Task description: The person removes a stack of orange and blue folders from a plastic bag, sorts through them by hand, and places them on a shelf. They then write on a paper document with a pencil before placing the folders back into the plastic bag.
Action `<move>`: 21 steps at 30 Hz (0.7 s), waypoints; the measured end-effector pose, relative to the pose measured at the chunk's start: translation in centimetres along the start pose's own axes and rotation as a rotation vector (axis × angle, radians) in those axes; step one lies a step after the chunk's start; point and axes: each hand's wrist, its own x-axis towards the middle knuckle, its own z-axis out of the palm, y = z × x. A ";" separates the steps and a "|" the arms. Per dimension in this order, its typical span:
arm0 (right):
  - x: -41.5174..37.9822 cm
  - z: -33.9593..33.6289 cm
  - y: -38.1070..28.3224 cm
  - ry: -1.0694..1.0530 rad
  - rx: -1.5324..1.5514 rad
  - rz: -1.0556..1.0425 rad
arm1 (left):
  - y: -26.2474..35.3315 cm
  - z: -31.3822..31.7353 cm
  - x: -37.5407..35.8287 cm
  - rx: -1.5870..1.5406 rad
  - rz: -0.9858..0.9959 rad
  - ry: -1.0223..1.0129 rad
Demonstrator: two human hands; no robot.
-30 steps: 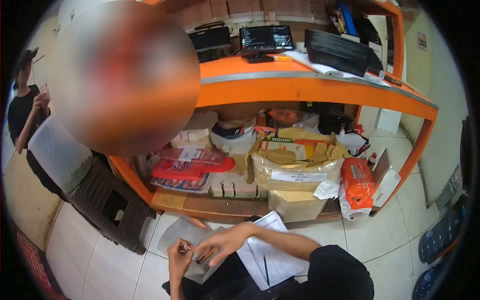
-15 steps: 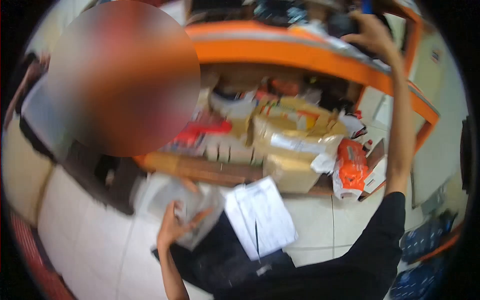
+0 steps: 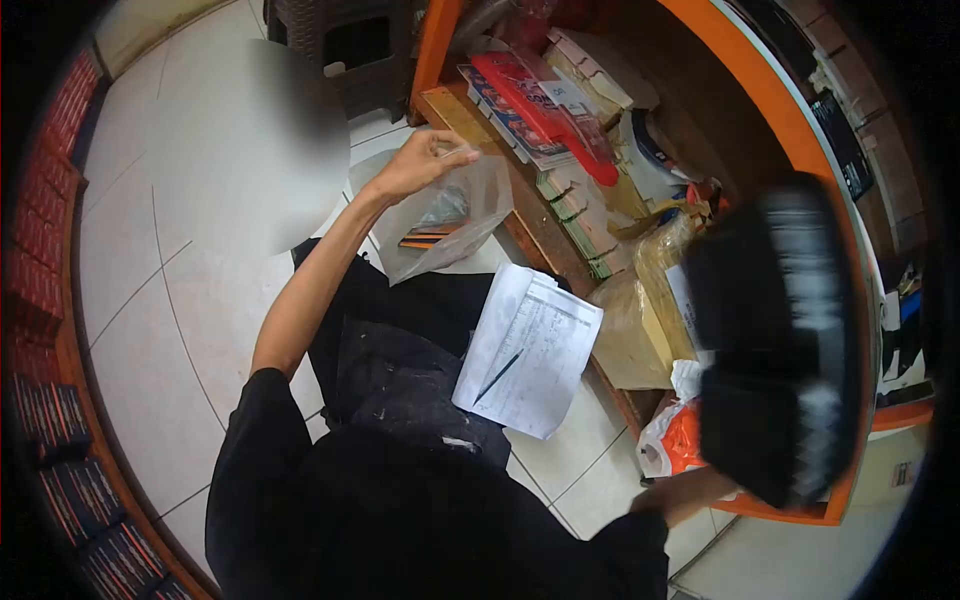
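Observation:
My left hand pinches the rim of a translucent plastic bag, with dark and orange-striped items inside it. On the right, my right hand is at the lower edge of a large black object with whitish, blurred contents; my fingers are mostly hidden behind it. Written paper sheets lie on my lap, with a dark pen across them.
An orange-edged shelf holds a red plastic item, bundled papers and a wrapped package. An orange and white bag lies low on the right. A dark stool stands behind. Packed racks line the left side.
The view has turned. My left hand has moved up to the bag's rim and closed there. My right hand has come down from the shelf top with the black object.

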 end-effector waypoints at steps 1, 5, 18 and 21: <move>-0.7 3.1 -1.0 -0.079 0.110 -0.031 | 0.7 -0.3 0.1 -0.040 0.002 -0.038; 0.4 14.8 -5.3 -0.542 0.535 -0.274 | 1.6 -1.4 -0.2 -0.086 -0.002 -0.185; -0.7 37.1 -10.7 -0.804 0.550 -0.436 | 1.6 1.1 -1.5 0.320 0.229 -0.069; -0.1 37.0 -10.9 -0.846 0.529 -0.415 | 2.6 -0.2 -1.1 0.297 0.245 -0.119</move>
